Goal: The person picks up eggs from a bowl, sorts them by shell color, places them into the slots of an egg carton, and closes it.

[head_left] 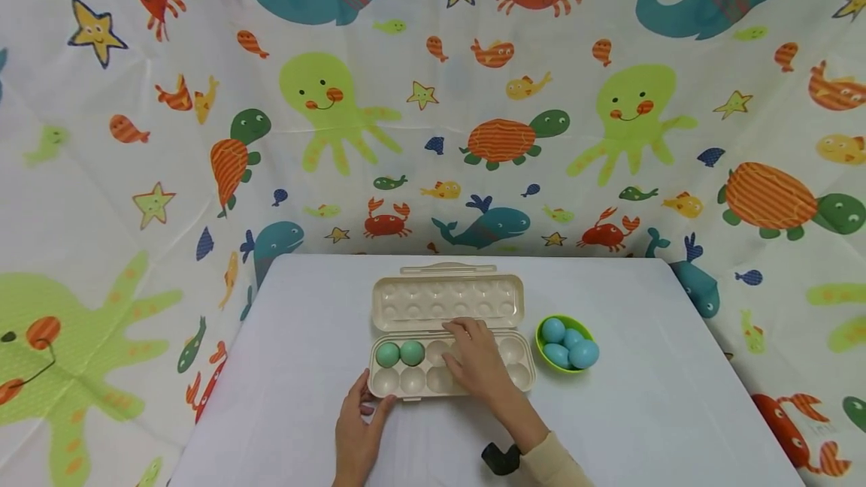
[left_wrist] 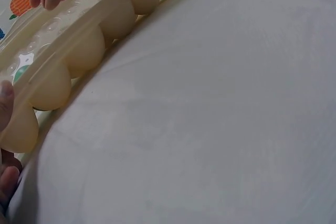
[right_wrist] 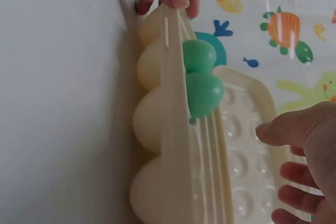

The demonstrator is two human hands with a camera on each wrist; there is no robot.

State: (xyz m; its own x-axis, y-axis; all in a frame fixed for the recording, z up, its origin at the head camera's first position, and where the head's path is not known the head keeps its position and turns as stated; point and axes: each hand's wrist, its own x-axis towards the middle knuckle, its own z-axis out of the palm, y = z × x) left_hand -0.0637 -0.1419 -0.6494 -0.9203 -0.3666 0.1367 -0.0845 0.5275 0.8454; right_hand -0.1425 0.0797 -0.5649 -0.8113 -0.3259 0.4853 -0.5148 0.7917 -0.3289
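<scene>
A cream plastic egg carton (head_left: 452, 382) lies open on the table, its lid (head_left: 448, 302) folded back. Two green eggs (head_left: 412, 353) fill cups at the left of its back row. My left hand (head_left: 360, 423) grips the carton's left front corner; in the right wrist view its thumb lies on the rim, fingers below. Over the middle of the carton hovers my right hand (head_left: 476, 359), fingers spread, thumb apart from them in the right wrist view. I see nothing held there, though the hand hides some cups behind it.
Right of the carton stands a green bowl (head_left: 545, 355) with several blue eggs (head_left: 583, 354). A black object (head_left: 501, 459) sits beside the right sleeve (head_left: 555, 463). Behind the white table (head_left: 298, 367) hangs a sea-animal cloth (head_left: 419, 156).
</scene>
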